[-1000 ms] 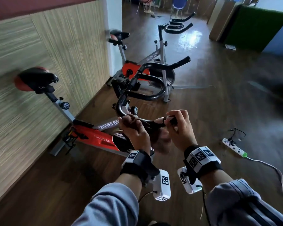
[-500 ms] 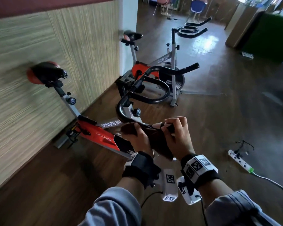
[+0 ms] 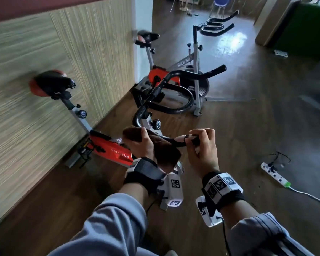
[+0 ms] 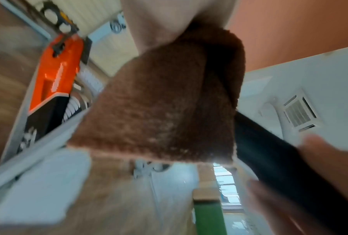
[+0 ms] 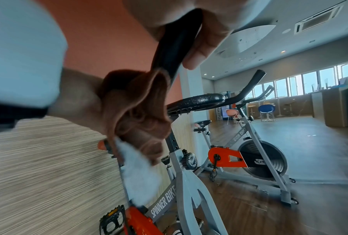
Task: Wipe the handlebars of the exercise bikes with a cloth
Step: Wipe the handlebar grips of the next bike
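The near bike's black handlebar (image 3: 175,108) loops in front of me. My left hand (image 3: 143,145) grips a brown cloth (image 3: 163,152) wrapped round the handlebar's near bar; the cloth (image 4: 165,108) hangs down over the bar (image 4: 279,159) in the left wrist view. My right hand (image 3: 201,146) curls round the bar's near end (image 3: 181,140), just right of the cloth. In the right wrist view my fingers (image 5: 201,44) hold the black bar (image 5: 175,44) above the bunched cloth (image 5: 137,111). A second bike's handlebar (image 3: 216,26) stands farther off.
A striped wall panel (image 3: 54,80) runs close along the left, by the near bike's saddle (image 3: 50,84). The second bike (image 3: 190,71) stands ahead. A power strip (image 3: 274,174) with cables lies on the wooden floor at right. A green panel (image 3: 303,28) stands far right.
My left hand with the cloth has slid left along the bar, away from the right hand. The right hand keeps its grip on the bar end. My head moved closer.
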